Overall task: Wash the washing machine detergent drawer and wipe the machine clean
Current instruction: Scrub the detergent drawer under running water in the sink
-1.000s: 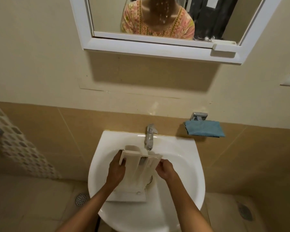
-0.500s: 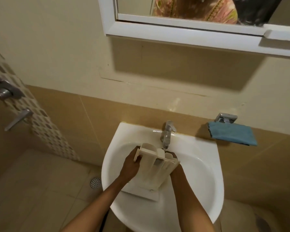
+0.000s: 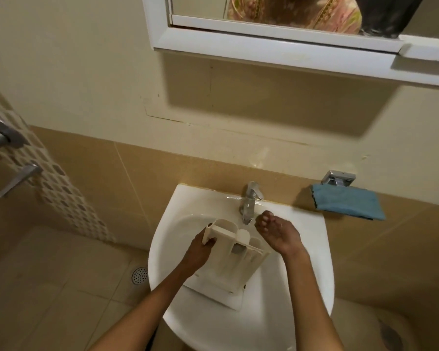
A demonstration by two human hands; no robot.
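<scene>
The cream plastic detergent drawer (image 3: 235, 259) lies tilted in the white sink (image 3: 312, 269), its compartments facing up and its front panel toward me. My left hand (image 3: 197, 254) grips the drawer's left rear corner. My right hand (image 3: 276, 233) is off the drawer, just right of the chrome tap (image 3: 250, 201), with its fingers bunched near the spout and holding nothing. I cannot tell whether water is running.
A blue cloth (image 3: 347, 205) hangs on a chrome wall holder right of the sink. A white-framed mirror (image 3: 276, 44) hangs above. Shower fittings (image 3: 3, 145) are on the left wall, and a floor drain (image 3: 139, 274) is beside the basin.
My right hand let go of the drawer's right side and rose toward the tap. The left hand keeps its hold. My view shifted left and down.
</scene>
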